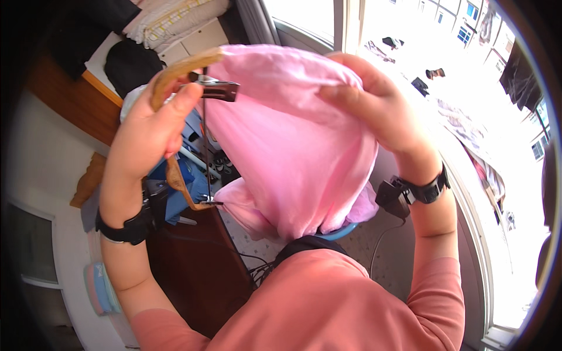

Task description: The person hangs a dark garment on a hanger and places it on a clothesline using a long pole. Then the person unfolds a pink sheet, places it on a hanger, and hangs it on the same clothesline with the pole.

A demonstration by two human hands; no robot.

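My left hand (147, 125) is closed around a wooden hanger (186, 66) with a thin metal bar (205, 140). Its thumb presses against the upper metal clip (219, 90), whose jaws lie beside the cloth; whether they grip it I cannot tell. Lower down, a second clip (210, 202) holds a bunched corner of the pink cloth (281, 140). My right hand (375, 103) pinches the cloth's far edge, thumb on the near side and fingers behind. Stretched between both hands, the cloth hangs in folds in front of my body.
Under the cloth, the rim of a blue basin (340, 231) shows. Bright window openings and a sill run along the right, with laundry (465, 127) hanging outside. A dark brown tabletop (197, 267) is at lower left, and cables (261, 272) lie near my waist.
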